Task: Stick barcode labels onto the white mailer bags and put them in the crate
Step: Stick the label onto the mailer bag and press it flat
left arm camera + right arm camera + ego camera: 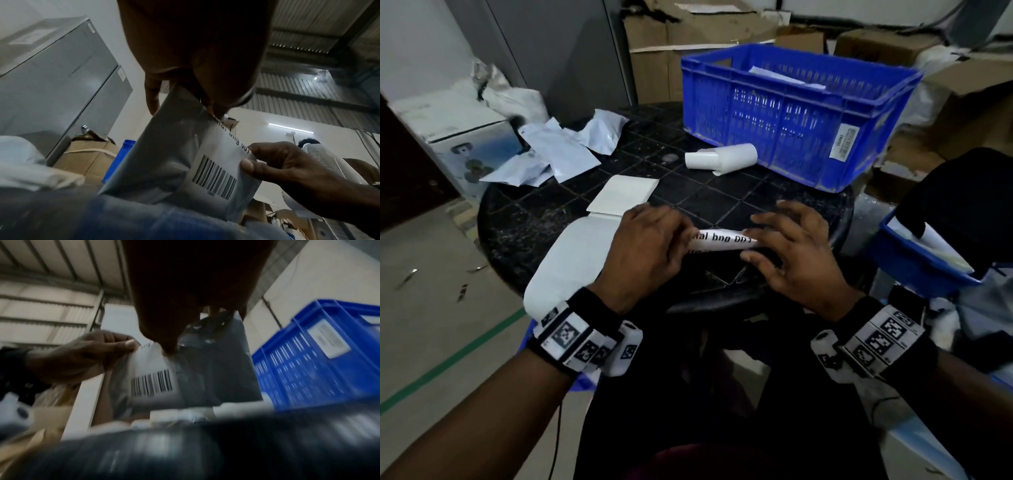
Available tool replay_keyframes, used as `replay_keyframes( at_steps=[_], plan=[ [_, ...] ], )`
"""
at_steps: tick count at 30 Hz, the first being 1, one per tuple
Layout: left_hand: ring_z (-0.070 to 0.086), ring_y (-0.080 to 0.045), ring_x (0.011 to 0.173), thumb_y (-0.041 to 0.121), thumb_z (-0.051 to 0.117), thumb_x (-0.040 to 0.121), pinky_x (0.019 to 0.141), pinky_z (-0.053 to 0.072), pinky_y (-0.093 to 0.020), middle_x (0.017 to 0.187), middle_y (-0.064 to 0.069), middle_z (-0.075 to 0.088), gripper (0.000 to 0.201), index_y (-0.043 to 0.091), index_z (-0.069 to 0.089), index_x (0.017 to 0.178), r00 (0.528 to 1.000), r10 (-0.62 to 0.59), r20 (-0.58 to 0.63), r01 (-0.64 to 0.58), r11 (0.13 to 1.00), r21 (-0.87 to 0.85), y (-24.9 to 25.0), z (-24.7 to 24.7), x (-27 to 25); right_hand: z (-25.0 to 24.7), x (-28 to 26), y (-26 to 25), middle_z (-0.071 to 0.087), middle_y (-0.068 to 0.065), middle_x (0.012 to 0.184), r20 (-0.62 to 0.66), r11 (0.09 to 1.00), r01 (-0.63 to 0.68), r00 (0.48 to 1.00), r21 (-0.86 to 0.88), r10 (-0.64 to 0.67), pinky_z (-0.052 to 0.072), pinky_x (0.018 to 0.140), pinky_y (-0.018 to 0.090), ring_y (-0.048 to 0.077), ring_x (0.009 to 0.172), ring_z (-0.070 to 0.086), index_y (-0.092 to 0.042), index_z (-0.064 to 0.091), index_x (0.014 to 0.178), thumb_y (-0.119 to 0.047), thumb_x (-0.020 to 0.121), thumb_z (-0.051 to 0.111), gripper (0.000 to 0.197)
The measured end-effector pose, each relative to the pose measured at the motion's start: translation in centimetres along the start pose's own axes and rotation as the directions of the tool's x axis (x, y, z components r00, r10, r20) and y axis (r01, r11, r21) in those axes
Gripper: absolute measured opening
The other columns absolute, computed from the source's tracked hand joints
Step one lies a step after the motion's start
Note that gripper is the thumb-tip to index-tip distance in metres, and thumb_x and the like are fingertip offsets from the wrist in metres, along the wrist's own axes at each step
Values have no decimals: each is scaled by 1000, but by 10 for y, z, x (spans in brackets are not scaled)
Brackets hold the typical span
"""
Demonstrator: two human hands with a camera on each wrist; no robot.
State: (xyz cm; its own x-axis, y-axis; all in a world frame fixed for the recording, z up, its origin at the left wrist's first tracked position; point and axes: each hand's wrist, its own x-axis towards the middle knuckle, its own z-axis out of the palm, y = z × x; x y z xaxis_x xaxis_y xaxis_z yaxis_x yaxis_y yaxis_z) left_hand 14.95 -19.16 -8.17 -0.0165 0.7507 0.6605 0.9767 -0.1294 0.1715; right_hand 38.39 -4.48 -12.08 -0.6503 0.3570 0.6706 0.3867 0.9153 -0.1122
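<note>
Both hands hold a white barcode label (pixel 722 241) over the near edge of the black table (pixel 722 205). My left hand (pixel 681 240) pinches its left end and my right hand (pixel 753 240) pinches its right end. In the left wrist view the barcode label (pixel 216 175) lies against a grey sheet (pixel 164 154); bag or backing, I cannot tell. The right thumb (pixel 246 164) presses the label's edge. A white mailer bag (pixel 571 260) lies flat beside my left wrist. The blue crate (pixel 791 113) stands at the table's far right with white bags inside.
A label roll (pixel 722 156) lies in front of the crate, and a white square sheet (pixel 623 195) sits mid-table. Loose mailer bags (pixel 558 150) are piled at the far left. A second blue bin (pixel 921 260) stands low on the right. Cardboard boxes (pixel 688 34) line the back.
</note>
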Motion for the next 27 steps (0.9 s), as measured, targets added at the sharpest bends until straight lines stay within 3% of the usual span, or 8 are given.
replay_keyframes(
  at_steps=[5,8,11,16,20,22,25,27],
  plan=[
    [73,-13,89,58,73,82,79,56,-30,100,9,78,51,26,73,122,980,-109,167,135,978,-156,-1,-26,38,-23,51,10,73,-17,105,74,992,-92,994,81,86,39,103,61,30,132,47,-28,76,103,-55,90,60,34],
    [73,-7,81,47,78,84,77,59,-35,90,11,79,27,28,81,103,942,-227,248,297,907,-299,-11,-32,54,-37,76,22,73,-22,106,231,975,-106,971,196,59,37,110,56,22,133,48,-30,78,104,-59,88,60,37],
    [67,-9,77,30,83,84,76,54,-33,85,0,80,13,19,83,90,841,-310,444,523,679,-515,-15,-33,63,-42,95,33,77,-13,105,325,939,-59,944,338,-57,36,115,40,11,112,65,-21,79,101,-46,93,63,31],
    [68,-13,82,16,83,80,82,53,-27,92,-11,79,18,6,81,95,703,-429,568,706,323,-630,-16,-11,61,-29,99,46,72,-4,90,532,904,-169,844,393,-74,53,87,44,14,90,68,-19,76,90,-45,98,61,31],
    [65,-7,73,14,87,80,79,53,-28,85,-8,78,20,4,80,96,656,-474,588,750,497,-436,-32,19,51,-2,85,43,71,-6,78,553,937,-257,829,236,88,53,76,39,5,73,64,-21,74,92,-38,97,67,19],
    [68,-4,78,36,87,80,85,57,-34,89,4,76,32,16,77,103,715,-449,536,650,710,-272,-36,26,43,8,74,37,74,0,100,451,982,-182,882,54,139,53,93,44,20,100,68,-21,72,114,-55,95,57,41],
    [56,-16,131,73,71,72,114,41,-32,142,-2,62,82,26,60,139,865,-263,428,343,932,-121,-21,20,29,15,52,7,63,10,141,329,992,-122,937,9,113,40,115,51,32,141,48,-15,62,137,-63,97,38,66],
    [18,-16,156,91,56,65,127,16,-32,169,-5,24,125,17,26,161,840,-106,532,189,977,-103,-3,17,15,19,33,-22,50,11,155,329,996,-72,943,51,52,32,121,51,27,151,35,-10,52,147,-60,100,34,71]
  ],
)
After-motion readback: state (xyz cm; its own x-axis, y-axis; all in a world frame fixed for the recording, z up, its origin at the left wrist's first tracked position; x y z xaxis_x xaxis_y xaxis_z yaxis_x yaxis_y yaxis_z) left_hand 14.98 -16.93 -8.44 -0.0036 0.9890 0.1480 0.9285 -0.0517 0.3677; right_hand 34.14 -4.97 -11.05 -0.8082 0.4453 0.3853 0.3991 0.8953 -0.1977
